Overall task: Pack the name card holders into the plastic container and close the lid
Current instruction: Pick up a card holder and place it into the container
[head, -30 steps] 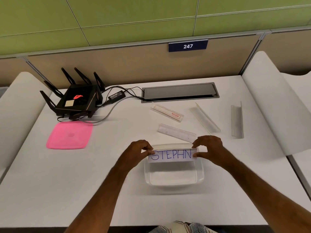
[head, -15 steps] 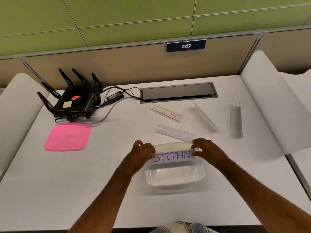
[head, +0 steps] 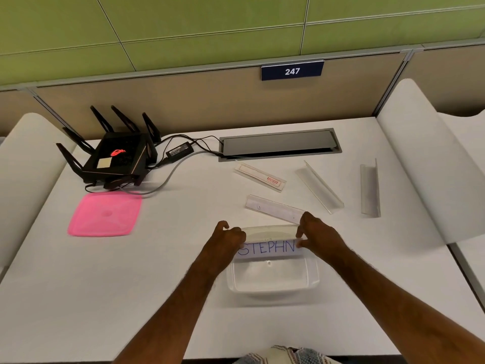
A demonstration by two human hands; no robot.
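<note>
A clear plastic container (head: 273, 285) stands open on the white desk in front of me. Across its far rim lies a clear name card holder (head: 270, 245) with a card reading "STEPHN". My left hand (head: 227, 239) pinches its left end and my right hand (head: 317, 235) pinches its right end. Several other clear holders lie beyond: one (head: 273, 207) just behind the container, one with a red label (head: 259, 176), one angled (head: 319, 186) and one at the right (head: 370, 187). The pink lid (head: 105, 214) lies flat at the left.
A black router (head: 115, 156) with antennas, a power adapter (head: 179, 151) and cables sit at the back left. A grey cable hatch (head: 279, 144) is set in the desk at the back. White curved dividers (head: 425, 166) border both sides.
Both hands have lowered the "STEPHN" holder a little, down onto the far part of the container. The other holders and the lid have not moved.
</note>
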